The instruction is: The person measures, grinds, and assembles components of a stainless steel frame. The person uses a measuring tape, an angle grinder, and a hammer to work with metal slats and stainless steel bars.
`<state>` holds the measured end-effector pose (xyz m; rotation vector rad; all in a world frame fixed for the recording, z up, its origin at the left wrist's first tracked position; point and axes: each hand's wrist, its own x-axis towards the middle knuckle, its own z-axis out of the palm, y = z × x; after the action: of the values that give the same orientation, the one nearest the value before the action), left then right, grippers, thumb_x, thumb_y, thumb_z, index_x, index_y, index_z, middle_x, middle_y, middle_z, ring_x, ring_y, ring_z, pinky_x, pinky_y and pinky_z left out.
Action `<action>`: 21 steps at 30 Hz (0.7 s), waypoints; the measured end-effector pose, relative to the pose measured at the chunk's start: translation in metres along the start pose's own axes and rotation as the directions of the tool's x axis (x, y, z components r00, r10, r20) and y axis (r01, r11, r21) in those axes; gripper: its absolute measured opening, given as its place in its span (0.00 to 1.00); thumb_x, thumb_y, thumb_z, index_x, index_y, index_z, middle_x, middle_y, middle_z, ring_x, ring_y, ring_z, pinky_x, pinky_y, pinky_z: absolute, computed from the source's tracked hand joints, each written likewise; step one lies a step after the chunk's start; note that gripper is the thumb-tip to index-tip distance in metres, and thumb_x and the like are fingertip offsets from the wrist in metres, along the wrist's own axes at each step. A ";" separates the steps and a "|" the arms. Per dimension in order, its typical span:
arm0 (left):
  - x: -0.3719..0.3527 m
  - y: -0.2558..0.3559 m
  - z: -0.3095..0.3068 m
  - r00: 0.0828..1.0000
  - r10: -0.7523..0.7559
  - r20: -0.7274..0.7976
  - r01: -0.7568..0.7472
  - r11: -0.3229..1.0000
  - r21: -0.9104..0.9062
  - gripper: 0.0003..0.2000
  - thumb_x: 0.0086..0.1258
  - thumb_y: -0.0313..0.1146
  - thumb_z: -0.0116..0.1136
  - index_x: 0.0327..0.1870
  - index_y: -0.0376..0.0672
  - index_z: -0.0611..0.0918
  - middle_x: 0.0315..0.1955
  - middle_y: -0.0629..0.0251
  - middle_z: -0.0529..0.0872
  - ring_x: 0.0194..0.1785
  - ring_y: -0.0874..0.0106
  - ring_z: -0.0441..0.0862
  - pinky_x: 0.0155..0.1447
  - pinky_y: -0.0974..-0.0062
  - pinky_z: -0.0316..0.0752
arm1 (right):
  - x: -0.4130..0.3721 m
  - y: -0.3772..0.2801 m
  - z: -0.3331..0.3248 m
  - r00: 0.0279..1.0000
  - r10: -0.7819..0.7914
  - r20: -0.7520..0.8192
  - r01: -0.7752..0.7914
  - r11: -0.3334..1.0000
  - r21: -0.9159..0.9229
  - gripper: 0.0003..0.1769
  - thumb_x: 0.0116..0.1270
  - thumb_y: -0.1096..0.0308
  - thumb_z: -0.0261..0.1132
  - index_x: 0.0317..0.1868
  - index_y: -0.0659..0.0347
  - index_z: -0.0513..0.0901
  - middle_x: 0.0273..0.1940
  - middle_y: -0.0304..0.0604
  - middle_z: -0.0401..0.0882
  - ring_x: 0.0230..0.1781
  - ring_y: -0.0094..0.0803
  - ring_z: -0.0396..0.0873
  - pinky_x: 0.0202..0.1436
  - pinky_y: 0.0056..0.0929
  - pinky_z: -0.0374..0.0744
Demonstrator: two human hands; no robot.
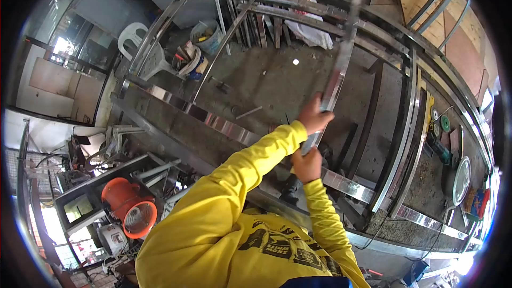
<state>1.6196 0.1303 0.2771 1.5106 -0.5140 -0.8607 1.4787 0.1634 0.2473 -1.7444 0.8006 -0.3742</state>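
A long shiny metal tube (337, 72) runs from close in front of my body up and away across a large metal frame (229, 128). Its far end is blurred and overlaps the frame's far rails in this view. My left hand (314, 114) is wrapped round the tube a little way up from its near end. Closer to me, my right hand (308, 165) is closed round the tube's near end. Both arms are in yellow sleeves. Below the tube, the concrete floor (272, 80) shows through the frame's opening.
An orange blower (128, 206) stands at the lower left. Buckets of odds and ends (193, 66) and a white plastic chair (154, 58) are beyond the frame. On the right lie an angle grinder (438, 146) and a round metal-rimmed disc (461, 180). Metal bars lean at the back.
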 end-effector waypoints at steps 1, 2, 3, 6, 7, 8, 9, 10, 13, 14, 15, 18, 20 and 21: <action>0.003 -0.007 -0.019 0.998 0.024 -0.052 -0.022 0.999 0.042 0.26 0.62 0.31 0.62 0.60 0.40 0.65 0.23 0.60 0.79 0.15 0.70 0.76 0.20 0.68 0.75 | 0.006 -0.002 0.020 0.997 -0.062 -0.040 0.061 0.997 -0.041 0.17 0.61 0.62 0.69 0.36 0.70 0.77 0.28 0.64 0.82 0.33 0.61 0.84 0.36 0.50 0.80; 0.003 -0.003 -0.038 0.997 -0.020 -0.068 0.024 0.998 0.060 0.24 0.62 0.31 0.61 0.58 0.39 0.66 0.23 0.59 0.79 0.15 0.70 0.76 0.20 0.68 0.74 | 0.012 -0.010 0.036 0.996 -0.075 -0.048 0.073 0.996 -0.052 0.18 0.61 0.61 0.68 0.37 0.71 0.78 0.29 0.65 0.82 0.35 0.63 0.84 0.37 0.51 0.80; 0.001 0.000 -0.056 0.994 -0.069 -0.083 0.075 0.994 0.075 0.23 0.63 0.31 0.61 0.56 0.38 0.66 0.23 0.59 0.80 0.15 0.70 0.76 0.20 0.68 0.74 | 0.017 -0.017 0.053 0.995 -0.081 -0.057 0.078 0.995 -0.064 0.19 0.61 0.60 0.68 0.38 0.71 0.78 0.30 0.67 0.82 0.36 0.65 0.84 0.38 0.52 0.81; 0.012 -0.017 -0.107 0.992 -0.057 -0.110 0.075 0.982 0.173 0.21 0.64 0.32 0.61 0.54 0.37 0.66 0.22 0.59 0.79 0.14 0.70 0.75 0.19 0.68 0.73 | 0.032 -0.032 0.097 1.000 0.017 -0.018 -0.020 0.984 -0.175 0.21 0.62 0.58 0.67 0.40 0.71 0.79 0.33 0.69 0.83 0.40 0.66 0.83 0.44 0.56 0.81; 0.017 -0.022 -0.121 0.994 -0.057 -0.098 0.072 0.985 0.156 0.20 0.65 0.31 0.60 0.54 0.38 0.66 0.21 0.61 0.78 0.14 0.71 0.75 0.18 0.69 0.72 | 0.040 -0.031 0.114 0.999 0.045 0.009 -0.043 0.975 -0.216 0.23 0.63 0.55 0.67 0.41 0.71 0.78 0.36 0.70 0.83 0.43 0.66 0.83 0.47 0.57 0.80; 0.023 -0.027 -0.135 0.995 -0.057 -0.086 0.069 0.988 0.139 0.19 0.67 0.31 0.60 0.53 0.39 0.66 0.20 0.63 0.76 0.13 0.72 0.74 0.17 0.69 0.71 | 0.047 -0.029 0.126 0.996 0.090 0.012 -0.086 0.971 -0.223 0.24 0.63 0.54 0.66 0.42 0.71 0.78 0.38 0.70 0.83 0.44 0.66 0.82 0.48 0.57 0.80; 0.031 -0.031 -0.148 0.996 -0.059 -0.070 0.068 0.990 0.123 0.18 0.68 0.30 0.59 0.53 0.39 0.66 0.19 0.66 0.75 0.13 0.73 0.73 0.16 0.70 0.70 | 0.054 -0.036 0.137 0.990 0.138 0.012 -0.132 0.964 -0.229 0.25 0.63 0.52 0.66 0.42 0.70 0.78 0.39 0.71 0.83 0.45 0.66 0.82 0.49 0.57 0.79; 0.041 -0.035 -0.160 0.996 -0.071 -0.052 0.079 0.985 0.153 0.17 0.70 0.30 0.58 0.53 0.39 0.66 0.19 0.66 0.75 0.12 0.73 0.73 0.16 0.70 0.70 | 0.061 -0.036 0.150 0.990 0.138 0.000 -0.134 0.959 -0.249 0.25 0.63 0.52 0.66 0.42 0.71 0.78 0.40 0.71 0.83 0.45 0.66 0.82 0.49 0.57 0.79; 0.060 -0.047 -0.187 0.998 -0.067 0.018 0.065 0.995 0.076 0.17 0.69 0.30 0.59 0.52 0.37 0.66 0.19 0.66 0.75 0.12 0.73 0.73 0.16 0.70 0.70 | 0.080 -0.034 0.182 0.987 0.150 -0.058 -0.160 0.940 -0.302 0.25 0.62 0.52 0.67 0.41 0.71 0.78 0.39 0.71 0.83 0.44 0.67 0.82 0.48 0.57 0.79; 0.062 -0.051 -0.193 0.994 -0.097 0.044 0.093 0.993 0.076 0.17 0.69 0.30 0.59 0.52 0.37 0.66 0.19 0.65 0.75 0.12 0.72 0.73 0.16 0.70 0.70 | 0.081 -0.034 0.192 0.984 0.154 -0.088 -0.174 0.935 -0.309 0.25 0.62 0.52 0.67 0.40 0.71 0.79 0.38 0.70 0.83 0.44 0.67 0.81 0.47 0.56 0.79; 0.066 -0.050 -0.200 0.990 -0.121 0.066 0.116 0.990 0.075 0.18 0.69 0.30 0.59 0.52 0.37 0.66 0.19 0.65 0.76 0.12 0.72 0.73 0.16 0.70 0.70 | 0.086 -0.036 0.198 0.982 0.151 -0.114 -0.180 0.930 -0.319 0.24 0.63 0.53 0.68 0.40 0.72 0.80 0.37 0.70 0.83 0.44 0.67 0.81 0.46 0.56 0.79; 0.070 -0.052 -0.212 0.987 -0.137 0.083 0.135 0.990 0.038 0.18 0.68 0.31 0.59 0.53 0.36 0.66 0.19 0.64 0.76 0.13 0.72 0.74 0.16 0.70 0.70 | 0.089 -0.041 0.211 0.979 0.155 -0.132 -0.186 0.944 -0.272 0.27 0.61 0.52 0.67 0.40 0.74 0.78 0.38 0.71 0.83 0.43 0.69 0.81 0.48 0.58 0.79; 0.072 -0.058 -0.216 0.988 -0.130 0.088 0.129 0.991 0.023 0.18 0.68 0.31 0.59 0.53 0.35 0.66 0.20 0.63 0.77 0.13 0.71 0.75 0.17 0.69 0.71 | 0.090 -0.050 0.212 0.970 0.210 -0.121 -0.235 0.934 -0.268 0.26 0.61 0.53 0.67 0.41 0.75 0.78 0.37 0.71 0.82 0.43 0.68 0.81 0.48 0.57 0.79; 0.074 -0.059 -0.218 0.989 -0.123 0.087 0.121 0.992 0.019 0.19 0.67 0.31 0.59 0.53 0.35 0.66 0.21 0.62 0.77 0.13 0.71 0.75 0.17 0.69 0.71 | 0.092 -0.054 0.213 0.969 0.222 -0.110 -0.243 0.934 -0.261 0.26 0.61 0.54 0.67 0.41 0.76 0.79 0.37 0.71 0.82 0.43 0.68 0.82 0.47 0.56 0.79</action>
<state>1.8229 0.2232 0.1945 1.5337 -0.4964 -1.0243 1.6928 0.2618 0.2158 -1.8703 1.1479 -0.1781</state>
